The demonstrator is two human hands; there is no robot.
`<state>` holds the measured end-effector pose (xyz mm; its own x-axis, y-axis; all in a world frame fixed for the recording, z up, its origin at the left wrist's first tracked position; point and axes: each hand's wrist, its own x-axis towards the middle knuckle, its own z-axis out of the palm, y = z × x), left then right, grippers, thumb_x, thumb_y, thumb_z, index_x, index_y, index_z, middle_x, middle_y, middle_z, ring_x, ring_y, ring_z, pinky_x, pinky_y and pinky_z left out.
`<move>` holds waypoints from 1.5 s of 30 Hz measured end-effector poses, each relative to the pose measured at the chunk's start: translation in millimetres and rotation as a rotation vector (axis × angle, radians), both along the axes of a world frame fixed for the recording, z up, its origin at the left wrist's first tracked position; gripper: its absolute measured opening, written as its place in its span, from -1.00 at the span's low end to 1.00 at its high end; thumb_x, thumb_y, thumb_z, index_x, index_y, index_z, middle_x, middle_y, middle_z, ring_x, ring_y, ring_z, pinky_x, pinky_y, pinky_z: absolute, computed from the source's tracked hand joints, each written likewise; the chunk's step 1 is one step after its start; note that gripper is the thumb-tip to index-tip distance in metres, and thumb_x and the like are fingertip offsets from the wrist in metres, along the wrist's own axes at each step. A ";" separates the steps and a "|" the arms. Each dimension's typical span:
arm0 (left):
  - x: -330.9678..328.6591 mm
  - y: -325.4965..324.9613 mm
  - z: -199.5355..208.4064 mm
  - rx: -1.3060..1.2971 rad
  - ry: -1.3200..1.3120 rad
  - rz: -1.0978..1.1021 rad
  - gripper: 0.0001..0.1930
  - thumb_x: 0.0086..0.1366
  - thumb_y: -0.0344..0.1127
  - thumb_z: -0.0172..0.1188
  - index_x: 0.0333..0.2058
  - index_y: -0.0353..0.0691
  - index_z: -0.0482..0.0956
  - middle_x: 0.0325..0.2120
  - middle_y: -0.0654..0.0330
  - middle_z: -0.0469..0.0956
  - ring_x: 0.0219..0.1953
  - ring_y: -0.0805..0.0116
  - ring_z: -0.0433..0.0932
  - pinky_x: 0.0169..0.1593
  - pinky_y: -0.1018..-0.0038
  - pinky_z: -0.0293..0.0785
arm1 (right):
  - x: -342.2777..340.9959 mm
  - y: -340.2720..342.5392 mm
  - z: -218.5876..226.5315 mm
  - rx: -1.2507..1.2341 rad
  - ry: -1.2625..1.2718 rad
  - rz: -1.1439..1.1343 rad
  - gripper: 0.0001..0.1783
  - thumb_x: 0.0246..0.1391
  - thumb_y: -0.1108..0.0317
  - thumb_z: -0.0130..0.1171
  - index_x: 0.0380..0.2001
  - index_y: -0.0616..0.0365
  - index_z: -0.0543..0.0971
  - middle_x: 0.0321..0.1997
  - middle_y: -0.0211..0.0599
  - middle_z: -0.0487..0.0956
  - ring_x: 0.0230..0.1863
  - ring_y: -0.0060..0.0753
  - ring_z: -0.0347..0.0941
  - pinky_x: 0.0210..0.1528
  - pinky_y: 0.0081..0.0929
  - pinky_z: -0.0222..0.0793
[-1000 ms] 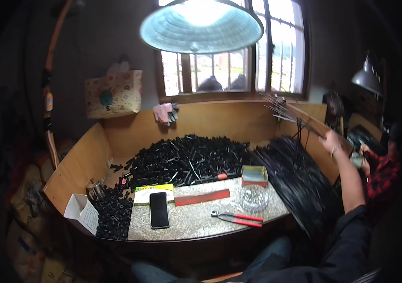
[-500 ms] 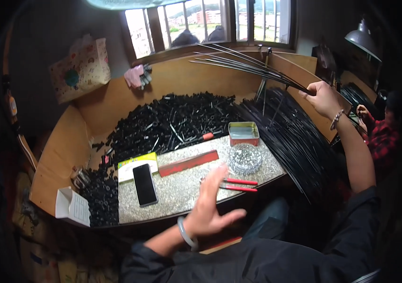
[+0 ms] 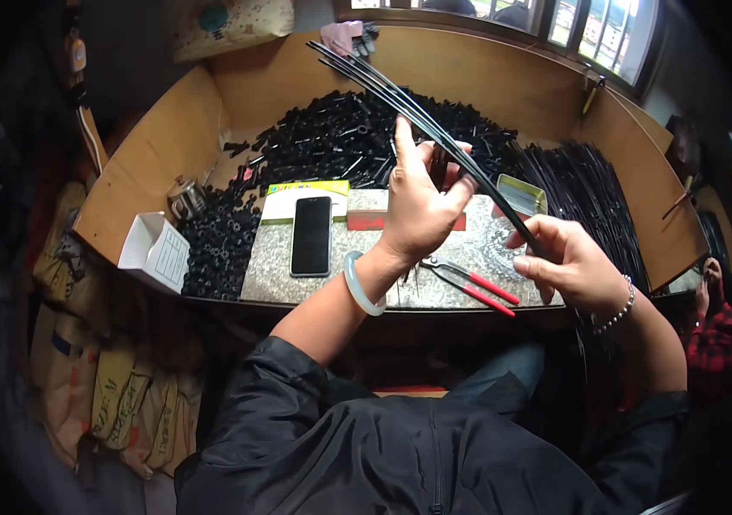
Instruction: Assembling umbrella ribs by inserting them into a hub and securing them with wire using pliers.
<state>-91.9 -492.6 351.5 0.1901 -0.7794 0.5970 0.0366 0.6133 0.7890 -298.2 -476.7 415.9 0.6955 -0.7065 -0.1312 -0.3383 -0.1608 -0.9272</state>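
A bundle of long, thin black rods (image 3: 400,100) slants across in front of me, from the upper left down to the lower right. My right hand (image 3: 576,262) grips its lower part, and a beaded bracelet circles that wrist. Further up, my left hand (image 3: 420,199) is loosely round the same rods, index finger stretched up against them and thumb on the near side; its other fingers are partly hidden. Below the hands, red-handled pliers (image 3: 473,283) lie on the speckled work board (image 3: 366,287). A red bar (image 3: 368,221) lies behind my left wrist.
Small black parts (image 3: 323,142) heap up behind the board, with more black rods (image 3: 593,193) at right. Around the board are a phone (image 3: 311,236), a yellow-white box (image 3: 284,203), a tin (image 3: 520,196), a clear dish (image 3: 503,240) and an open white carton (image 3: 153,249). A co-worker's red sleeve (image 3: 718,339) shows far right.
My right hand has brought the rods down and inward from the upper right. My left hand, empty and spread before, has risen to them and closed loosely round them. The view has shifted right and down.
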 end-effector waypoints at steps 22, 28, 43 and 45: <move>52.3 46.6 -9.9 0.198 0.133 -0.293 -0.58 0.30 -0.43 0.02 0.12 -0.33 0.23 -0.56 0.26 0.46 -0.25 0.19 0.58 -0.06 0.32 0.47 | -26.0 -18.9 -205.9 -1.024 0.519 -0.202 -0.65 0.01 0.08 0.16 -0.34 0.15 0.43 -0.43 -0.20 0.45 -0.39 -0.15 0.47 -0.39 -0.27 0.41; 46.5 36.5 -10.8 0.220 0.149 -0.330 -0.63 0.38 -0.33 -0.10 0.07 -0.45 0.23 -0.21 -0.11 0.52 -0.10 0.15 0.54 -0.03 0.31 0.53 | -45.1 -20.3 -203.3 -1.003 0.536 -0.271 -0.65 0.01 0.07 0.16 -0.42 0.15 0.41 -0.49 -0.21 0.45 -0.45 -0.15 0.48 -0.45 -0.29 0.41; 21.1 34.6 -10.7 0.231 0.066 -0.285 -0.62 0.30 -0.44 -0.08 0.06 -0.47 0.20 -0.30 -0.09 0.50 -0.19 0.12 0.56 0.00 0.25 0.51 | -284.3 -152.6 -158.5 -0.659 1.013 -1.133 -0.79 -0.09 0.24 0.13 -0.46 0.12 0.63 -0.29 -0.03 0.59 -0.19 0.00 0.54 -0.15 -0.10 0.46; 19.6 36.4 -11.6 0.235 0.078 -0.290 -0.63 0.32 -0.41 -0.08 0.06 -0.45 0.20 -0.31 -0.06 0.50 -0.21 0.15 0.56 -0.02 0.24 0.52 | -273.1 -161.9 -163.7 -0.724 1.074 -1.139 -0.79 -0.10 0.17 0.17 -0.45 0.01 0.65 -0.32 -0.15 0.60 -0.20 -0.06 0.53 -0.16 -0.13 0.45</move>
